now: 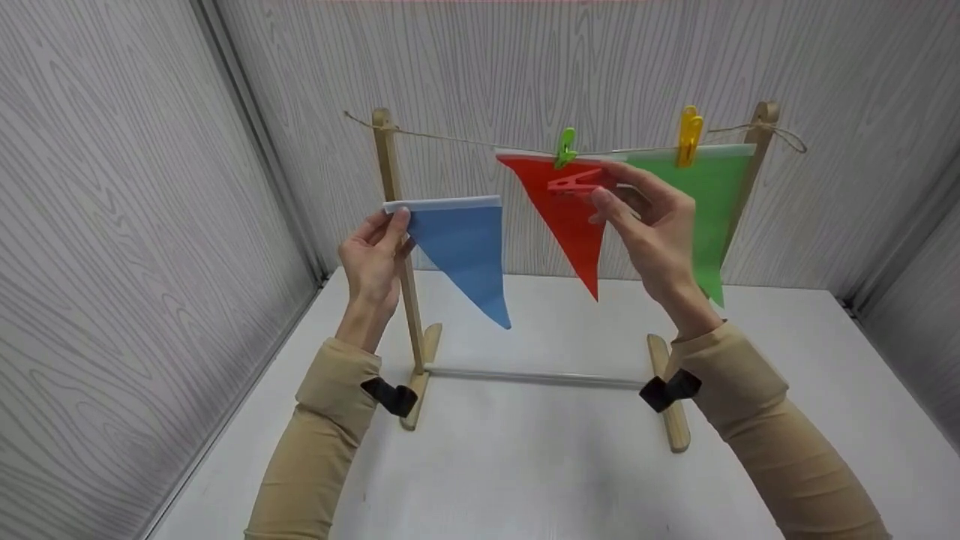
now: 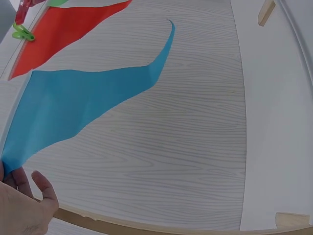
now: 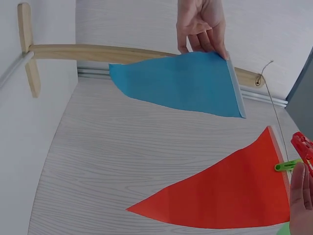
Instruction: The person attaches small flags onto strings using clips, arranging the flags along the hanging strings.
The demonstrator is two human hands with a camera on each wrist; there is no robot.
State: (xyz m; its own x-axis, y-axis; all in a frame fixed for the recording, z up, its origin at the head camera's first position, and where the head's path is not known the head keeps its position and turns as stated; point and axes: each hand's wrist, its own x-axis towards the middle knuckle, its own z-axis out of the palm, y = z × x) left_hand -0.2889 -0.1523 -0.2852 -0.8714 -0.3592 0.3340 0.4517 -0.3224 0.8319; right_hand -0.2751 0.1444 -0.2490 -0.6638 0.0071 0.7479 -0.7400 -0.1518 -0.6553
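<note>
My left hand (image 1: 375,251) pinches the top left corner of a blue triangular flag (image 1: 465,251), held in the air below the string (image 1: 465,140) and in front of the left wooden post (image 1: 391,225). The blue flag (image 2: 73,105) also shows in the left wrist view, and the blue flag (image 3: 186,83) in the right wrist view. My right hand (image 1: 645,217) holds a red clothespin (image 1: 574,182) in front of the red flag (image 1: 566,217). A green clothespin (image 1: 565,147) pins the red flag. A yellow clothespin (image 1: 688,135) pins the green flag (image 1: 701,217).
The wooden rack stands on a white table (image 1: 540,465), with two feet (image 1: 671,405) and a thin crossbar (image 1: 536,376). Wood-grain panel walls (image 1: 127,225) close in the left, back and right sides.
</note>
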